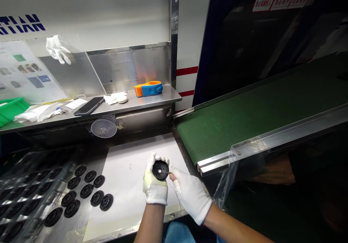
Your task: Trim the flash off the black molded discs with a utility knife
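Black moulded disc [160, 170] clamped in the gloved left hand [154, 187] above a white sheet [127, 196], gloved right hand [190, 196] close against it, pinching a thin pick [169, 172] at the disc's edge; matching discs [86, 191] lying just left.

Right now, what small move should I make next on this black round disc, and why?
Probably turn the black round disc slightly in your white-gloved left hand, since the thin pointed tool pinched in your white-gloved right hand sits at its rim.
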{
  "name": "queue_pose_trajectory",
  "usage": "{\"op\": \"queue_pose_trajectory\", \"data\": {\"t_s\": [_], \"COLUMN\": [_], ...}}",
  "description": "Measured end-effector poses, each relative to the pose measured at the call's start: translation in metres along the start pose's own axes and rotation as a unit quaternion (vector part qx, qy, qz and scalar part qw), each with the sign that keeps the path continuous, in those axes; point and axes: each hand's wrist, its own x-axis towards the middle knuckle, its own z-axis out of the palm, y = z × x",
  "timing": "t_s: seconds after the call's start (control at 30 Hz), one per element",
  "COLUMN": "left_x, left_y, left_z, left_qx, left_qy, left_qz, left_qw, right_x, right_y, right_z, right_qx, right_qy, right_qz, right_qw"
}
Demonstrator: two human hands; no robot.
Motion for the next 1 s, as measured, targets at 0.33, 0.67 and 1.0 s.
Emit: {"op": "queue_pose_trajectory", "data": {"t_s": [0.33, 0.67, 1.0], "left_x": [0.004, 0.007, 0.003], "left_y": [0.001, -0.006, -0.006], "left_z": [-0.01, -0.007, -0.007], "left_qx": [0.008, -0.021, -0.009], "left_qy": [-0.021, 0.009, -0.004], "left_qz": [-0.034, 0.048, 0.081], "left_qw": [0.999, 0.999, 0.997], "right_x": [0.001, -0.002, -0.001], "right_y": [-0.002, -0.006, -0.009], "right_z": [0.003, 0.008, 0.009], "right_qx": [0.077, 0.035, 0.048], "right_qy": [-0.015, -0.005, 0.002], "right_qz": [-0.015, 0.01, 0.023], "right_qw": [0.997, 0.999, 0.999]}}
